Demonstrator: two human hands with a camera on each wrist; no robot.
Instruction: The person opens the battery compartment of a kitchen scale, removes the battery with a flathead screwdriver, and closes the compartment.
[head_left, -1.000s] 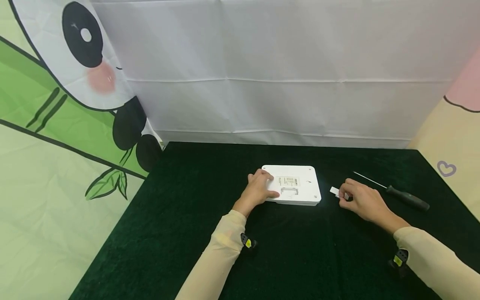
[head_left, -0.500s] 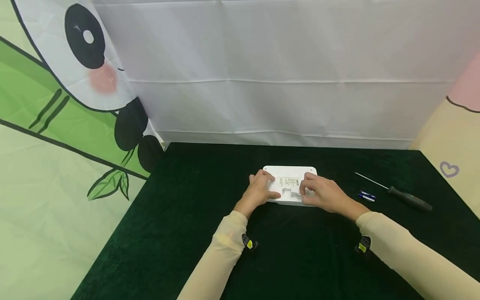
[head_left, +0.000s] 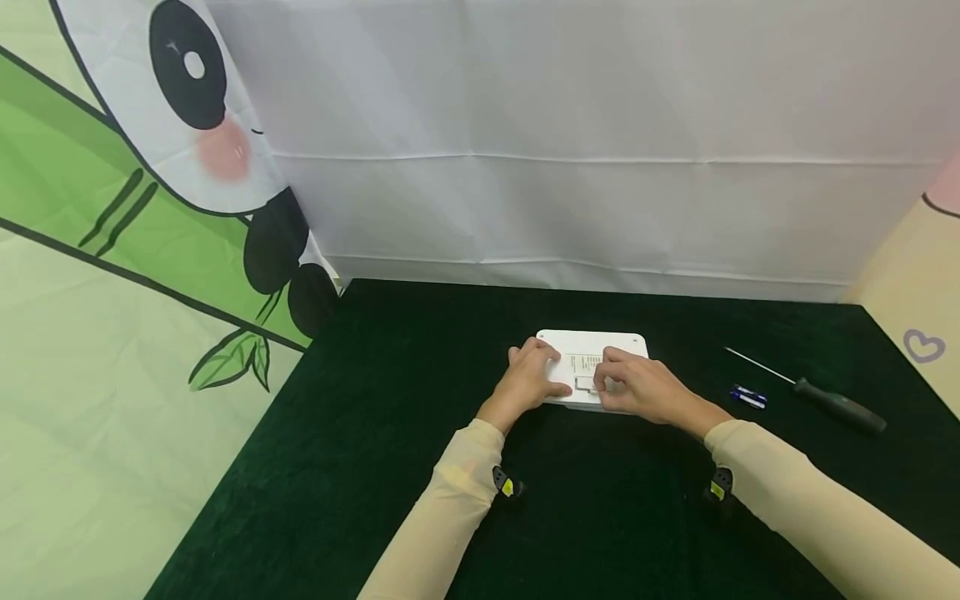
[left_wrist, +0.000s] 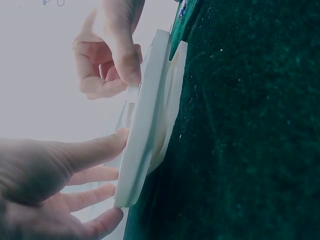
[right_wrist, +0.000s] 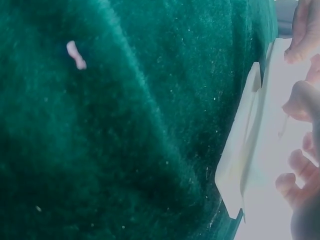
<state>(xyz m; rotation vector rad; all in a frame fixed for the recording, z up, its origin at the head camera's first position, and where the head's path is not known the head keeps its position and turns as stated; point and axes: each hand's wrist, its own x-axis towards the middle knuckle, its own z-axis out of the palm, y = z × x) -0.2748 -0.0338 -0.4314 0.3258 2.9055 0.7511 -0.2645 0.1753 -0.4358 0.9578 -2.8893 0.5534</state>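
A flat white device (head_left: 585, 342) lies face down on the dark green cloth, its printed label and a small battery compartment facing up. My left hand (head_left: 527, 377) rests on its left end; in the left wrist view the thumb and straight fingers (left_wrist: 95, 196) touch its face and edge. My right hand (head_left: 637, 387) is over the compartment and pinches a small white battery cover (left_wrist: 132, 94) between thumb and curled fingers. The cover is mostly hidden in the head view. Whether it sits in the slot, I cannot tell.
Blue-and-silver batteries (head_left: 748, 397) lie to the right of the right hand. Beyond them is a dark-handled screwdriver (head_left: 840, 406), its shaft pointing to the back left. A white cloth (head_left: 525, 208) hangs behind the table.
My right hand has moved left from beside the device to its compartment, carrying the cover. The batteries came into view as it left. My left hand has stayed on the device.
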